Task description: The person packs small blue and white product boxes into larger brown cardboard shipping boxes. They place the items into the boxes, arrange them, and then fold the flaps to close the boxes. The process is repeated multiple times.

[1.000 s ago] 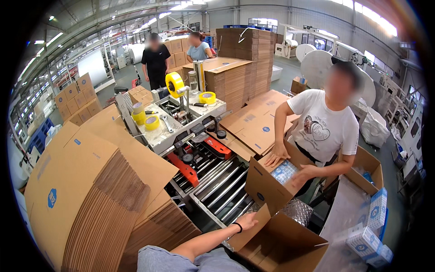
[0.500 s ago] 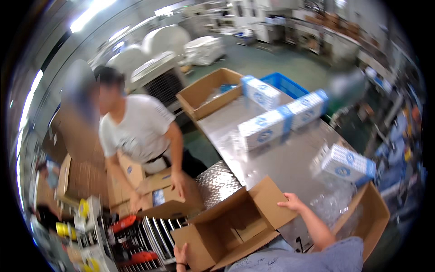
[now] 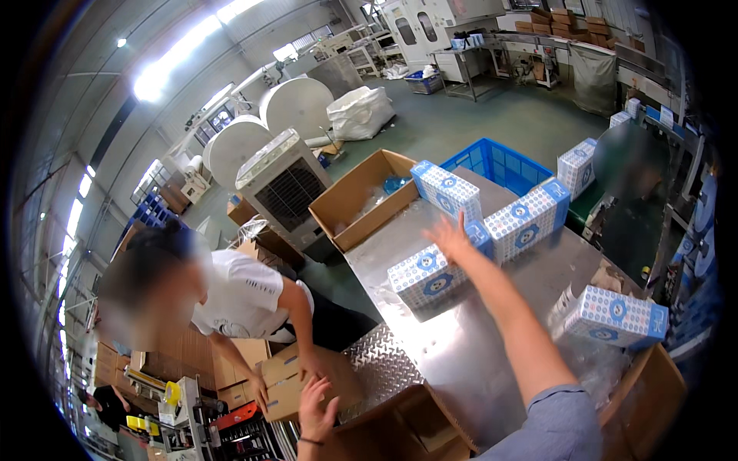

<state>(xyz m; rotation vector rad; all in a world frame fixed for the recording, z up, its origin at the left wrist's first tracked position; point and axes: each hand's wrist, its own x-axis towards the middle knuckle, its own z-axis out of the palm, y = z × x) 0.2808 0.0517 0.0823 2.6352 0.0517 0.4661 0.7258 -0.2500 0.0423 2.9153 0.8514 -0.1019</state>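
Head view: seen with right hand (image 3: 452, 240) stretched to the nearest blue-and-white package (image 3: 437, 283) on the metal table (image 3: 461, 346), with fingers widely spread and nothing gripped; cannot tell whether touching. With left hand (image 3: 315, 411) loosely opened and empty, beside the open carton (image 3: 415, 422) at the lower edge, near another carton (image 3: 286, 390) under a co-worker's hands (image 3: 260, 393).

White packs (image 3: 527, 220) with small blue motifs, brown carton (image 3: 411, 422), bright blue basket (image 3: 498, 164), silvery table (image 3: 467, 342)
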